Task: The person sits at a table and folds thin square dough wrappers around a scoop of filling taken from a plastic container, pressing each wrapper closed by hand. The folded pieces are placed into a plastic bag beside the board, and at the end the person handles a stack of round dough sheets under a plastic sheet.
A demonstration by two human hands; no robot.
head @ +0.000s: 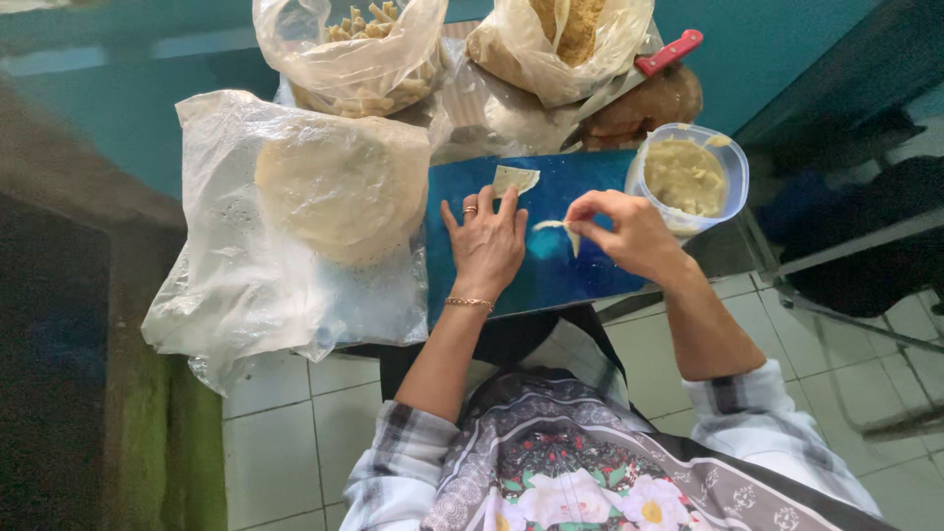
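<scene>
Left hand (487,241) lies flat, fingers spread, palm down on the blue board (590,182), holding nothing. A folded pastry piece (514,178) sits on the board just beyond its fingertips. Right hand (629,234) is pinched shut on a thin dough strip (557,228), held just above the board. A plastic tub of yellowish filling (688,177) stands at the board's right edge; a stack of round wrappers (339,187) in plastic lies left of the board.

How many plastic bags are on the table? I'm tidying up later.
3: a large bag under the round wrappers at left, two open bags at the far edge. Others may be hidden.
</scene>
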